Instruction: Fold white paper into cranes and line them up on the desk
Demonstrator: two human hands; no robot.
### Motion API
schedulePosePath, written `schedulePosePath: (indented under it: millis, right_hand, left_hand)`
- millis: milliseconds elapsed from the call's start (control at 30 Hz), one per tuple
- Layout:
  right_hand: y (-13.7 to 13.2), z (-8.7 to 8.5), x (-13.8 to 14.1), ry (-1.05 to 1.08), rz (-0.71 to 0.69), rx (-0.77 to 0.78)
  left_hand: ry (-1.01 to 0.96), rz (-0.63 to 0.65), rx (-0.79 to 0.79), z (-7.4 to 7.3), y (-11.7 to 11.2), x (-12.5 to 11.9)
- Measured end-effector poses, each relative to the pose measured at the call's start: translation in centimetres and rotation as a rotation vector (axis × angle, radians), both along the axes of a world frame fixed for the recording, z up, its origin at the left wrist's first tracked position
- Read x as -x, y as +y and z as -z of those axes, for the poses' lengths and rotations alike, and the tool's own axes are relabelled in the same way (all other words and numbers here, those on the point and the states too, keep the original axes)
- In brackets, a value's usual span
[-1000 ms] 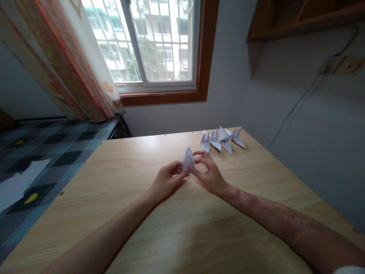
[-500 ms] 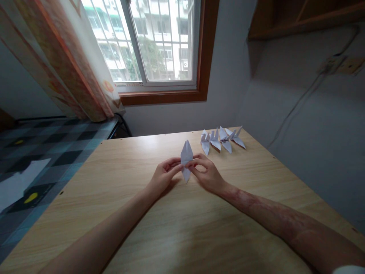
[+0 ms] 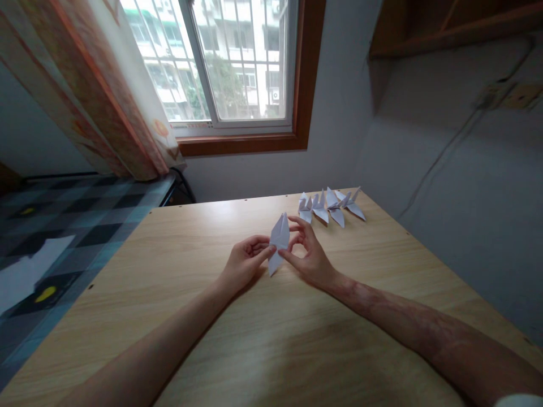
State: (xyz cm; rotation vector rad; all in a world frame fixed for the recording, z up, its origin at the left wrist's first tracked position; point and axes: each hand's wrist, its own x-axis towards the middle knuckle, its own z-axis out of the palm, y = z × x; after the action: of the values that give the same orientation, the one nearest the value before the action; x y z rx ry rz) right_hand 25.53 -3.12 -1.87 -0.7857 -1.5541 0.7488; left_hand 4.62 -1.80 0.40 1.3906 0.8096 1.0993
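Paper (image 3: 279, 239), white and folded into a narrow kite-like shape with points at top and bottom, stood nearly upright just above the surface (image 3: 271, 339), tilted a little to the left. The left hand (image 3: 244, 264) pinched its middle from the left with thumb and forefinger, and the right hand (image 3: 309, 255) pinched it from the right, its other fingers spread loosely and curled above the fold. The lower point hung close to the wood; whether it touched could not be told.

To work the fold well, it seemed best to keep both pinches at the waist of the piece, where the layers are thickest, and to press creases with the fingertips against one another rather than dragging the thin points, which would crumple easily. Steadying the wrists on the wood would probably help keep the layers lined up.

Beyond the right hand, near the far edge, a row of finished paper cranes (image 3: 328, 206) lay side by side, near enough that a wide sweep of that hand might scatter them. Toward the person the wood lay bare under both forearms, with open room on the left as well. The left edge dropped off beside a bed with a checked cover (image 3: 63, 226); the far edge met the wall under a window (image 3: 229, 62), and the right edge ran close to a grey wall (image 3: 466, 226).
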Motion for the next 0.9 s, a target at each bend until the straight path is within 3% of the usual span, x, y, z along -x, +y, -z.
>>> schedulePosePath:
  millis: [333, 500, 667, 800, 900]
  right_hand:
    - [-0.6, -1.7, 0.1, -0.082, 0.025, -0.084]
    - [-0.3, -1.8, 0.1, -0.142, 0.038, -0.114]
    - [0.0, -1.2, -0.2, -0.212, 0.065, -0.104]
    - [-0.1, -1.3, -0.4, -0.224, 0.038, -0.056]
    - [-0.3, -1.5, -0.3, -0.175, 0.037, -0.022]
  left_hand:
    - [-0.039, 0.053, -0.022, 0.3, 0.0, 0.0]
    - [-0.102, 0.018, -0.053, 0.0, -0.1, -0.2]
    - [-0.014, -0.073, -0.127, -0.1, 0.0, -0.1]
    - [0.098, -0.163, -0.311, -0.1, 0.1, 0.1]
    - [0.130, -0.107, -0.301, -0.3, -0.1, 0.1]
